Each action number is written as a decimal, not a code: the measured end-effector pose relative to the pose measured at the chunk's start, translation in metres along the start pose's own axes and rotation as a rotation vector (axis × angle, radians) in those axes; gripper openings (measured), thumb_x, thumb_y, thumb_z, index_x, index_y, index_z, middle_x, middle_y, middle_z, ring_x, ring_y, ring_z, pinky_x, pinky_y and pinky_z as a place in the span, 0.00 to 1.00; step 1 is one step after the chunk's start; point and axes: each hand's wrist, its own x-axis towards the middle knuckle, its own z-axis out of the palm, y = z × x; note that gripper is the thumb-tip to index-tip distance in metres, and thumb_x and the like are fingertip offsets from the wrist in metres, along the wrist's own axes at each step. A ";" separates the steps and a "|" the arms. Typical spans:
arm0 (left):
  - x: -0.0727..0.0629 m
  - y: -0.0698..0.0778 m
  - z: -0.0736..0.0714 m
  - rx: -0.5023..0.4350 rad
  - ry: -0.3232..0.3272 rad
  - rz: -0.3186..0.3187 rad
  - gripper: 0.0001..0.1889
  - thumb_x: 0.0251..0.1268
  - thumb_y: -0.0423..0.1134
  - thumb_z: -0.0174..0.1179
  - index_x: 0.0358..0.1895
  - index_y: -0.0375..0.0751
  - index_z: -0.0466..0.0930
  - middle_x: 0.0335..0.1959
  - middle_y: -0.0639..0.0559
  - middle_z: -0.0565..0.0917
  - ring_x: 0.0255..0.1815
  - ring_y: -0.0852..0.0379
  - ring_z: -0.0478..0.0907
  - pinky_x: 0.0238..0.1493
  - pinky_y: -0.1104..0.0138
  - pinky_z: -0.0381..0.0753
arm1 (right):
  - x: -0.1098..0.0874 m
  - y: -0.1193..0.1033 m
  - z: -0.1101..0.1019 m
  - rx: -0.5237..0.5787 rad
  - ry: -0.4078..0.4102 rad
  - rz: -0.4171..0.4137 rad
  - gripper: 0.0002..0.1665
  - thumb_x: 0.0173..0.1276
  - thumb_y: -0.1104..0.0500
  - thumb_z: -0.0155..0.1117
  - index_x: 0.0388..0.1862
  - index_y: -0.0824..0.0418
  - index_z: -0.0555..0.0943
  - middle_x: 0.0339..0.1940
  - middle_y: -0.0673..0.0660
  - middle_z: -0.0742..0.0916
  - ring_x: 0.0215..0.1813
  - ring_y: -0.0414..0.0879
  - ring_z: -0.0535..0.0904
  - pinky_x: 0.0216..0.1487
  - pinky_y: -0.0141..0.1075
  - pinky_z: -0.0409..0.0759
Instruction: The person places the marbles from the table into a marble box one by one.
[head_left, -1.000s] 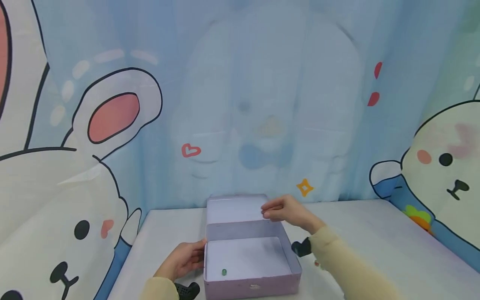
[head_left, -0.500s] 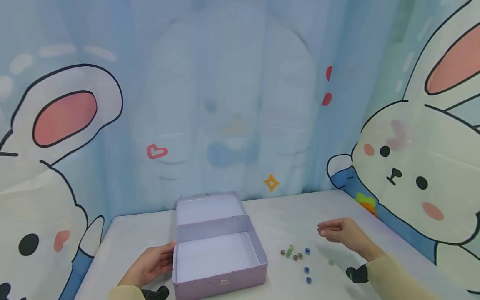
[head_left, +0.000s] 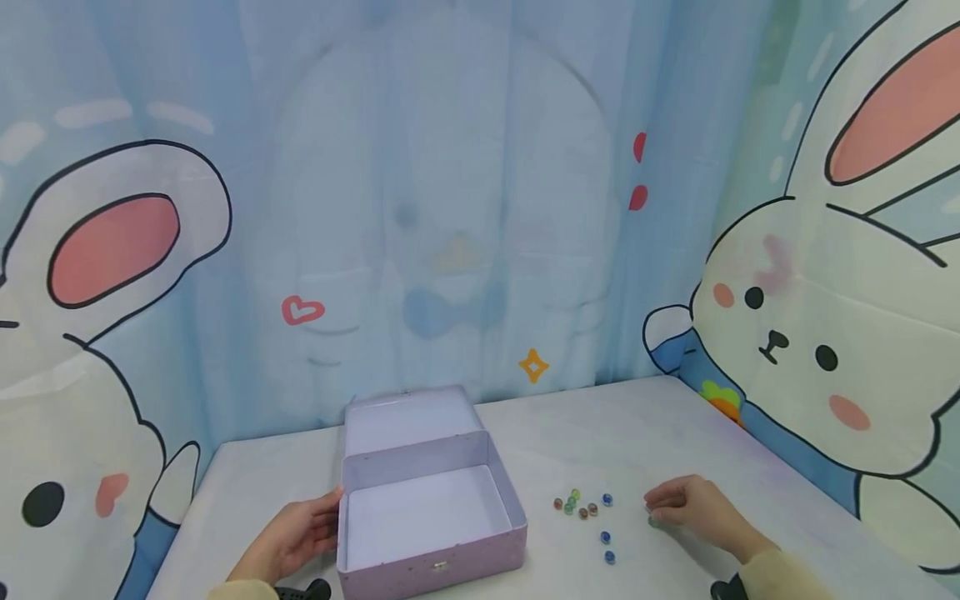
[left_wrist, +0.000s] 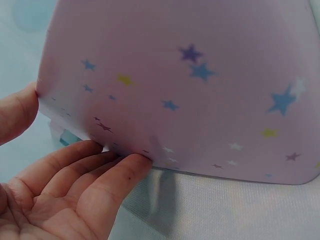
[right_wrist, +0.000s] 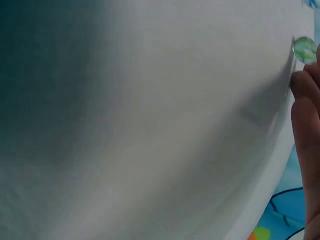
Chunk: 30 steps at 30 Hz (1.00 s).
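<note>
Since a second ago, the right hand [head_left: 703, 512] has moved from over the lid [head_left: 408, 421] of the purple box [head_left: 397, 577], out to the right and down to one lone green marble [right_wrist: 305, 50]. Half a second ago that marble sat apart from the fingers; now it is right at their tips. So the work looks to be at this marble now. I cannot tell if the fingers pinch it or only touch it. The left hand [head_left: 292, 537] stays at the left wall of the box, nearly straight fingers and thumb touching it.

Another change: a green marble showed inside the box a second ago. None shows there now, but the front wall could hide one.

Now count: one box, one lid tipped back, two hands and ten marbles. Nine sit on the worktop [head_left: 525, 442], right of the box. Three brown marbles [head_left: 558, 504] and three bunched green marbles [head_left: 568, 508], one yellower, make a loose bunch. Three blue marbles [head_left: 605, 537] lie between that bunch and the right hand. Number ten is the lone green one.
</note>
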 end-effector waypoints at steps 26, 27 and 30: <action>0.001 0.000 -0.004 -0.013 0.023 0.025 0.34 0.79 0.47 0.56 0.68 0.15 0.65 0.64 0.21 0.75 0.58 0.39 0.82 0.65 0.47 0.81 | 0.023 -0.130 0.023 0.277 -0.168 -0.412 0.21 0.69 0.61 0.70 0.56 0.72 0.83 0.51 0.68 0.89 0.50 0.56 0.89 0.48 0.41 0.90; 0.001 0.000 -0.003 -0.009 0.021 0.028 0.34 0.79 0.47 0.56 0.68 0.15 0.65 0.64 0.21 0.75 0.58 0.39 0.82 0.64 0.47 0.81 | 0.026 -0.145 0.029 0.281 -0.183 -0.455 0.20 0.70 0.61 0.70 0.55 0.72 0.84 0.51 0.68 0.90 0.50 0.55 0.89 0.48 0.40 0.90; 0.004 -0.002 0.001 -0.011 0.007 0.035 0.33 0.79 0.47 0.56 0.68 0.15 0.65 0.64 0.22 0.76 0.59 0.39 0.82 0.65 0.47 0.81 | 0.032 -0.187 0.049 0.290 -0.227 -0.550 0.18 0.69 0.63 0.70 0.54 0.72 0.85 0.49 0.67 0.90 0.48 0.53 0.90 0.47 0.39 0.90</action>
